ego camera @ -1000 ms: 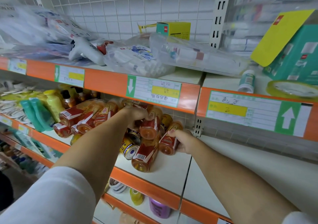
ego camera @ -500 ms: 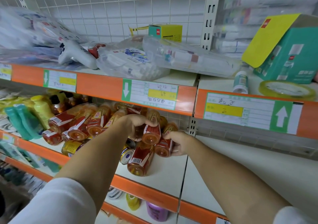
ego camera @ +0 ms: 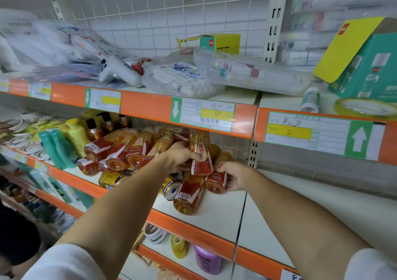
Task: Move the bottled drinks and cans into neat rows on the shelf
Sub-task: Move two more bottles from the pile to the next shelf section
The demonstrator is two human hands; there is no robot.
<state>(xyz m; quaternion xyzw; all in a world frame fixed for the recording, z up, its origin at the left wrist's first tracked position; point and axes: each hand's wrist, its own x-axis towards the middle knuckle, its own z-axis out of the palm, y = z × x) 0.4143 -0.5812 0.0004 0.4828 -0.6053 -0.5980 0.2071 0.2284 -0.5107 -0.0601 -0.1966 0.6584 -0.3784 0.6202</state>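
Head view, left hand (ego camera: 182, 157) gripping bottle (ego camera: 200, 153), right hand (ego camera: 233, 177) gripping another bottle (ego camera: 217, 179)

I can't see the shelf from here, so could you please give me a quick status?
Left hand grips upright bottle. Right hand holds lying bottle. Cans and tipped bottles piled together, no rows yet.

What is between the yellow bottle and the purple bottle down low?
Nothing. In the head view, bare white shelf shows between the yellow bottle and the purple bottle.
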